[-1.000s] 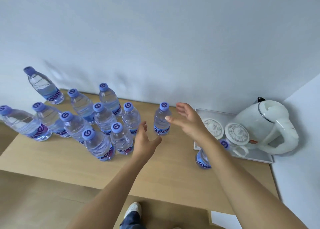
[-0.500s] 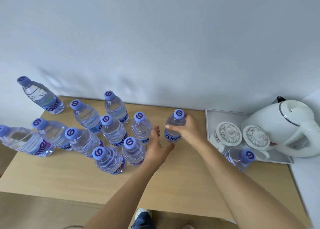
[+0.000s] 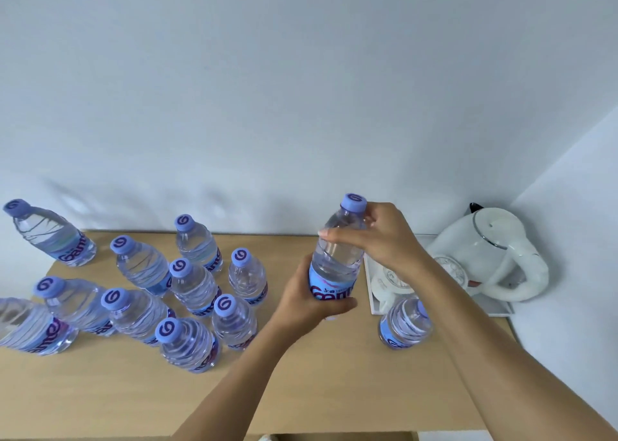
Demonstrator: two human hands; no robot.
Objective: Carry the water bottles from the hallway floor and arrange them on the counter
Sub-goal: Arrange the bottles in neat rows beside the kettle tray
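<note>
Clear plastic bottle sits in both my hands: left hand grips its label, right hand pinches its shoulder.

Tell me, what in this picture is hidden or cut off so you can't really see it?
All in the head view:
- Cups on the tray: mostly hidden behind the right hand and its forearm.
- Held bottle: its base is covered by the left hand, so whether it touches the counter is unclear.
- Far-left bottle: cut off by the picture's left edge.
- Bottle by the tray: cap partly hidden by the forearm.
</note>
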